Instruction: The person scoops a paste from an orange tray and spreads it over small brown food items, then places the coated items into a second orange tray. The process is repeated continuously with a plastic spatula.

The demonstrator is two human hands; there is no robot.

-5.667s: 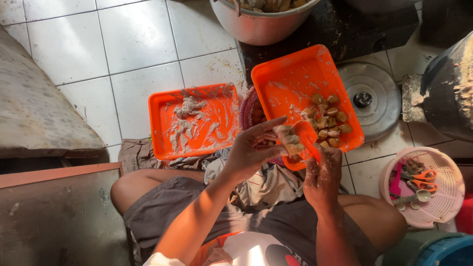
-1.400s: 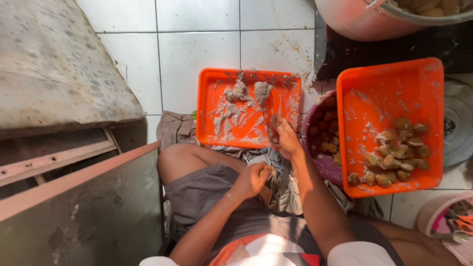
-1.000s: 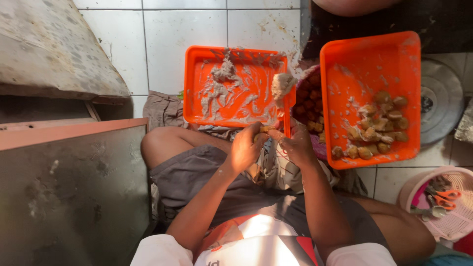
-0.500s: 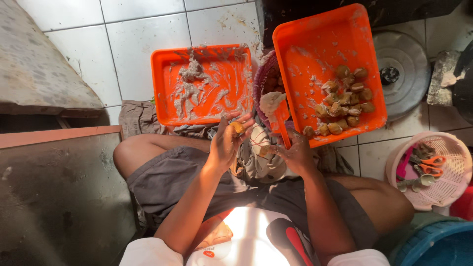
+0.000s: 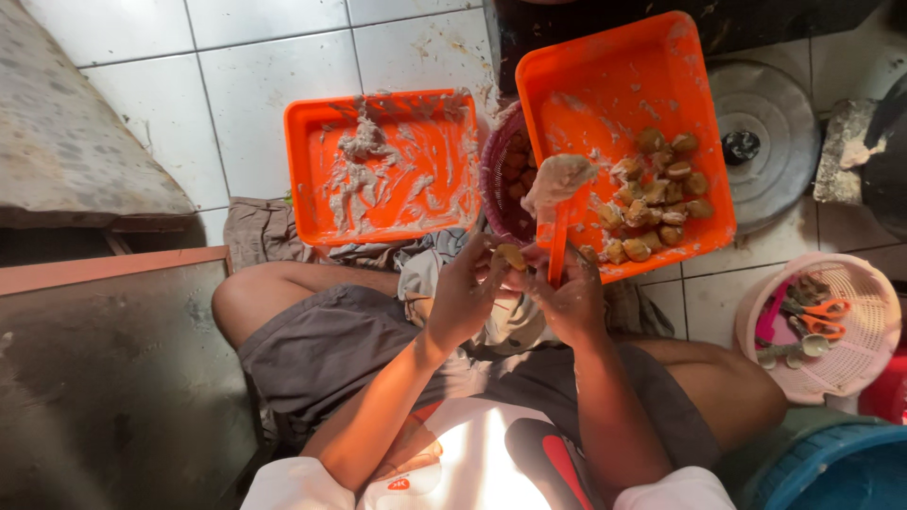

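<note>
Since half a second ago the hands have drawn closer over the lap, and the spatula's loaded blade now stands above the right tray's near edge. On the tiled floor (image 5: 265,66) lie two orange trays: the left tray (image 5: 383,170), flat and smeared with pale paste, and the right tray (image 5: 624,104), tilted, with a heap of brown balls (image 5: 657,203) in its lower corner. Between the trays sits a dark red basket (image 5: 501,179) with more brown pieces. Right of the tray a round metal lid (image 5: 765,142) lies on the floor, and nearer, a pink basket (image 5: 822,326) holds orange-handled scissors. The left hand (image 5: 463,293) is curled, its fingertips pinching a small brown piece (image 5: 511,255) just beside the other hand. The right hand (image 5: 567,302) is closed around the handle of an orange spatula (image 5: 557,241), whose blade carries a lump of pale paste (image 5: 557,179).
</note>
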